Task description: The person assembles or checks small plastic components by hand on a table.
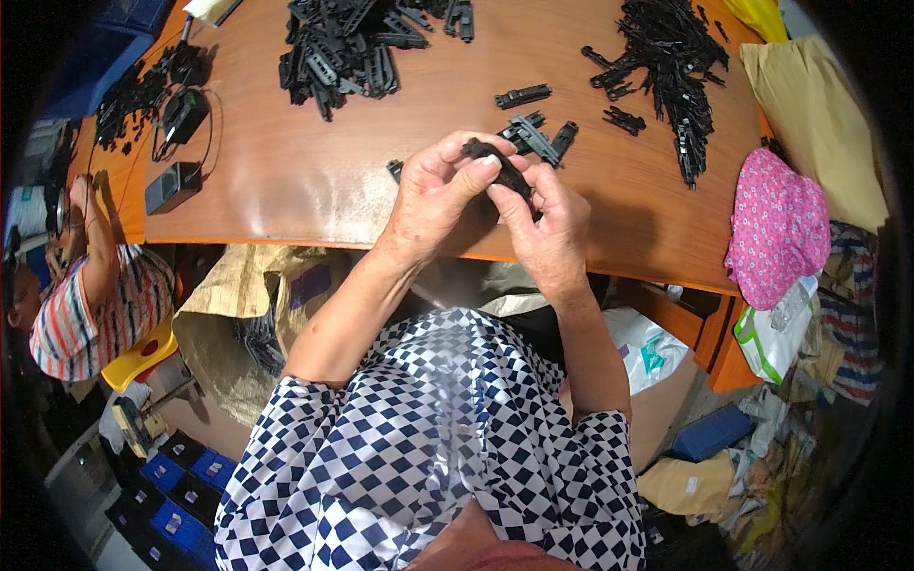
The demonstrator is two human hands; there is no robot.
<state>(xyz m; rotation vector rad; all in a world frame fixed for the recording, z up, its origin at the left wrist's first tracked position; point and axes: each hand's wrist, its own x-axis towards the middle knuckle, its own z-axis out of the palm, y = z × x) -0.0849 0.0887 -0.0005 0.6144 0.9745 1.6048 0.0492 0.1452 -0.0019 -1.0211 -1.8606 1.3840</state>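
Both of my hands meet above the near edge of the wooden table, pinching one small black plastic part point(502, 164) between them. My left hand point(433, 195) grips its upper left end, the thumb lying over it. The fingers of my right hand point(549, 224) close round its lower right end. Just beyond my fingers lie several loose black plastic pieces point(538, 140), some crossed over one another. Another black piece point(524, 96) rests on its own a little farther off. The underside of the held part is hidden by my fingers.
Heaps of black parts lie at the far middle point(343, 52) and far right point(666, 67) of the table point(238, 190). Black adapters with cords point(184, 116) sit at left. A co-worker in a striped shirt point(105, 309) is at far left. A pink flowered hat point(779, 228) hangs over the right edge.
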